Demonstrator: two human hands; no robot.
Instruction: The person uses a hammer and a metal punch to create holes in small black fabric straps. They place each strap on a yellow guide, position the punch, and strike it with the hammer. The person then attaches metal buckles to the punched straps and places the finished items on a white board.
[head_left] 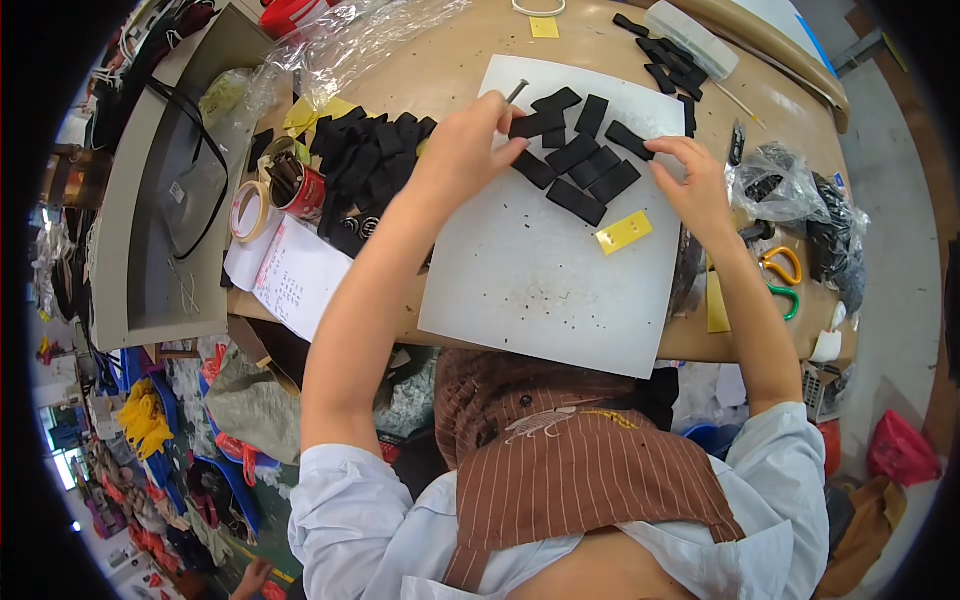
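Note:
My left hand (468,148) is closed on a thin metal rod (517,92) that sticks up past its fingers. Its thumb and fingertips are beside a short black fabric strip (538,125). On the right, my right hand (695,185) has thumb and forefinger at the end of another black strip (628,140), gripping its corner. Several more black strips (575,155) lie loosely together between my hands on a white board (500,290). Just below them rests a small yellow card (624,233) with little holes.
A heap of black strips (375,150) lies left of the board, near a red can (305,195), a tape roll (249,211) and a written notepad (297,275). Scissors (783,266) and plastic bags (785,185) lie on the right. A clear box (692,40) stands at the back.

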